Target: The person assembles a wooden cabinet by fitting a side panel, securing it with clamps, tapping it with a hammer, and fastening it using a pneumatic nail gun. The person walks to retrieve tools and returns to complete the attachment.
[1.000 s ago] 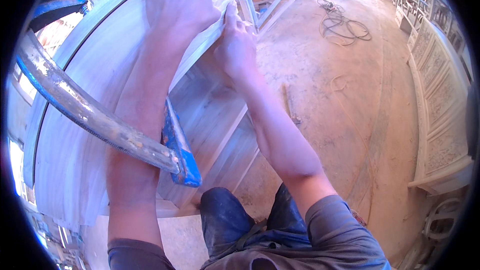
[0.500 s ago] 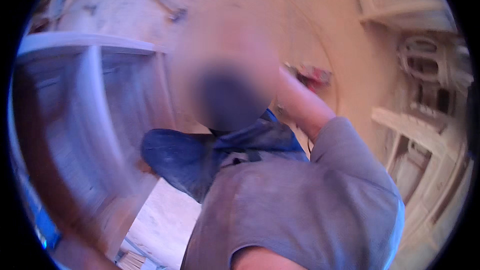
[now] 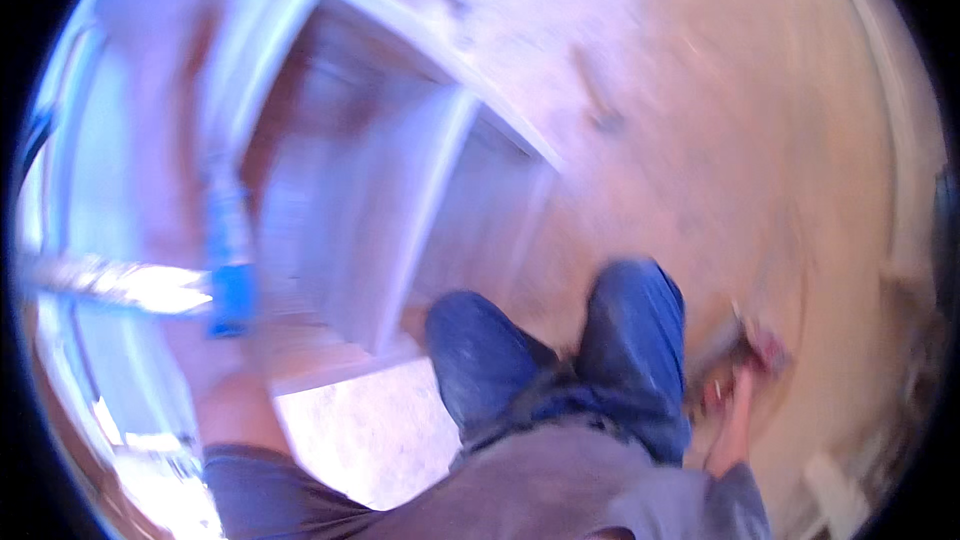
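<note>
My left forearm rises along the left side, and my left hand is a large, motion-smeared shape close to the camera. By that wrist are a bright blue piece and a shiny silver strip; how they are fastened or held is unclear. At the lower right, my right hand reaches down to a red tool on the ground. The hand meets the tool, but its fingers are too blurred to show a grip. A pale, open-fronted wooden frame with a dividing board stands left of my knees.
A hammer-like tool lies on the dusty floor beyond my knees. A whitish board is beside my left leg. Blurred wooden pieces are at the lower right, and a thin cord curves near the red tool.
The view has swung, bringing the frame toward the middle. My right arm has dropped from the middle to the red tool, and my left arm has come up at the left. The central blurred patch is gone.
</note>
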`<state>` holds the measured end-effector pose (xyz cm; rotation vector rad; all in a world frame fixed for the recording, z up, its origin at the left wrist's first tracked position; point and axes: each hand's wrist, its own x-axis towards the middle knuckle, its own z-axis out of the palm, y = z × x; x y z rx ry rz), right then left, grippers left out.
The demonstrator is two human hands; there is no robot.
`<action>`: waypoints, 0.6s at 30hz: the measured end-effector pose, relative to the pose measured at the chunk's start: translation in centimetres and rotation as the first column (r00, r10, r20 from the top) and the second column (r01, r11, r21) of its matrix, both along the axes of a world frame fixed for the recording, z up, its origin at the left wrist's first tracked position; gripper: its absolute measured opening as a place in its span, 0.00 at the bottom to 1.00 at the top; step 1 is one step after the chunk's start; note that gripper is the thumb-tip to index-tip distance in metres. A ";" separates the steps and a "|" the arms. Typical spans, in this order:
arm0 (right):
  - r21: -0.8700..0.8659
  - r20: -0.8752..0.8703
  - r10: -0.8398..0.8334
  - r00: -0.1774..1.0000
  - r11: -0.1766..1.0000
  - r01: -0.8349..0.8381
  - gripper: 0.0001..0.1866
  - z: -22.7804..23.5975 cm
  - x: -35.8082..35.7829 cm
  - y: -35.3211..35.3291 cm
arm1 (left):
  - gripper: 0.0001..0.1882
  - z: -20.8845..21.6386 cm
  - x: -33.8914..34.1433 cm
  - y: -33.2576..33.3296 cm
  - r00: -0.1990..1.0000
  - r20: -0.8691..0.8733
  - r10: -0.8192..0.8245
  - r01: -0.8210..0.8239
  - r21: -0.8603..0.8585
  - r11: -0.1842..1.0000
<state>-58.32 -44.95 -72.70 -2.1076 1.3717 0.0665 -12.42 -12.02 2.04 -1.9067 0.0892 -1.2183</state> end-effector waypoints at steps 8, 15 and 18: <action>0.455 0.254 -0.383 0.888 0.858 0.240 0.20 -0.1 -1.2 -4.2 | 0.11 6.4 -3.3 2.2 0.900 0.088 -0.427 0.435 -0.120 0.892; 0.566 0.621 -0.473 0.624 0.822 0.060 0.11 24.4 27.8 -10.4 | 0.12 1.2 1.4 3.5 0.897 0.093 -0.433 0.442 -0.237 0.865; 0.647 0.759 -0.496 0.421 0.642 -0.412 0.05 38.6 34.6 -9.4 | 0.14 1.4 1.7 4.2 0.885 0.174 -0.432 0.460 -0.186 0.868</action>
